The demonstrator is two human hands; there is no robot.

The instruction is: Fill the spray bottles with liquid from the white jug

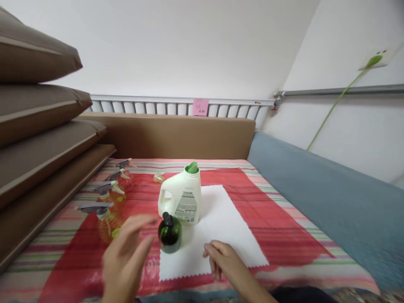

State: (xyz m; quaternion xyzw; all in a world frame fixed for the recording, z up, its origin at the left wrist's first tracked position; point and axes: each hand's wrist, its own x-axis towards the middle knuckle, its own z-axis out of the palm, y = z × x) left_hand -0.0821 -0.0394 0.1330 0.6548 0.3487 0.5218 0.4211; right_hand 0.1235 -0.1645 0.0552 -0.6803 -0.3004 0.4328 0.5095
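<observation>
My left hand [128,254], slightly blurred, is just left of a dark green bottle [170,240] with a black top. Its thumb and fingers are spread apart, with nothing between them and a gap to the bottle. On the other side, my right hand [222,261] is closed over the white cloth [221,227], fingers curled in and no object showing. The green bottle stands upright on the cloth's left part. Behind it stands a pale detergent jug [192,193] with a handle on its left; a green spout shows in its uncapped mouth.
Several spray bottles [107,221] stand in a row at the left. A small tan cap [158,178] lies behind the jug. Red sheeting [240,193] covers the striped cloth [334,263]. Stacked brown cushions [41,151] border the left, a blue padded side [315,189] the right.
</observation>
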